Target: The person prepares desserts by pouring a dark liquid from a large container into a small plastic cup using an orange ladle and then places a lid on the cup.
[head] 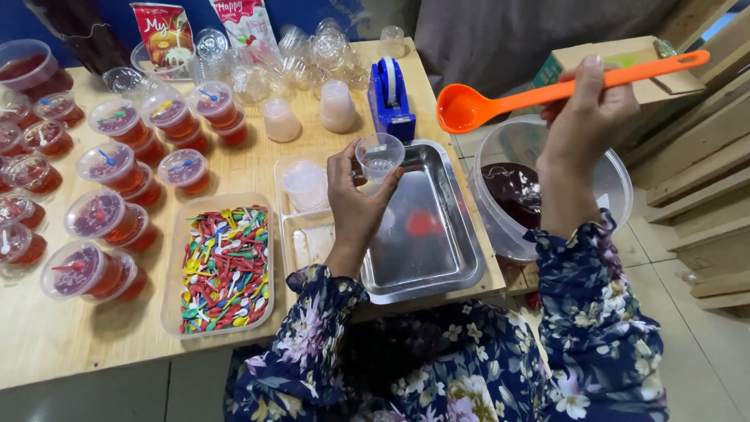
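Observation:
My left hand [353, 202] holds a small empty clear plastic cup [379, 155] above the steel tray [437, 258]. My right hand [584, 117] grips the handle of an orange ladle [469, 107], raised level over a large clear bucket [617, 187] that holds dark red liquid [512, 191]. The ladle's bowl looks empty and sits just right of the cup, apart from it.
Several lidded cups of red jelly [101, 219] crowd the left of the wooden table. A clear box of coloured little spoons [225, 270] lies near the front edge. Stacked lids [305, 184], empty cups [312, 55], a blue tape dispenser [389, 98] and wooden pallets [703, 172] surround the tray.

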